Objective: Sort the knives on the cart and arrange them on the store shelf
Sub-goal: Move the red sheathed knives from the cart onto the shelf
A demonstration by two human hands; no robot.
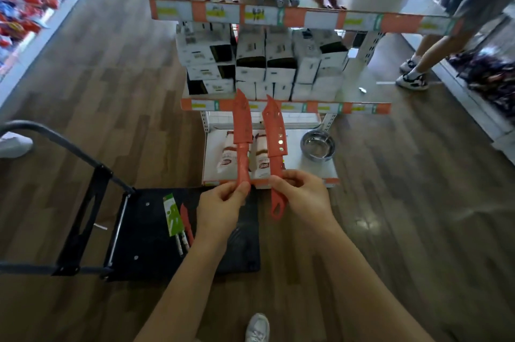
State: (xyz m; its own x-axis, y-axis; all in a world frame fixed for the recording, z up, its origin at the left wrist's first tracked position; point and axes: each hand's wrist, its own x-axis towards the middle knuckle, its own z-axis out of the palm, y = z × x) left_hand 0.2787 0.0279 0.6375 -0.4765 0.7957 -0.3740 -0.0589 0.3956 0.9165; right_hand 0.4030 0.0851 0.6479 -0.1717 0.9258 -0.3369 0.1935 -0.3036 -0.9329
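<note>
Knives in coral-red plastic sheaths fill both of my hands, one apiece, each blade pointing up and away from me toward the shelf. My left hand (pixel 223 202) is closed around the butt of the handle of the left knife (pixel 242 135), thumb and fingers pinched on it, so the sheathed blade stands nearly upright. My right hand (pixel 299 192) is curled around the handle of the right knife (pixel 274 135) about midway, leaving the looped end of that handle hanging free below my fingers; its sheath shows a row of small holes. The two knives sit just beside each other without touching.

Below my left wrist lies the black cart (pixel 145 230), its grey push handle off to the left. On its deck rest a green-carded pack (pixel 173 214) and another red sheathed knife (pixel 186 220), side by side.

Ahead stands the store shelf (pixel 287 107) with orange price strips along its edges. Its lowest tier carries white packets (pixel 262 160) and a steel bowl (pixel 317 145); the middle tier is stacked with white boxes (pixel 264 62). A second person's legs (pixel 426 57) stand to the right of the shelf.
</note>
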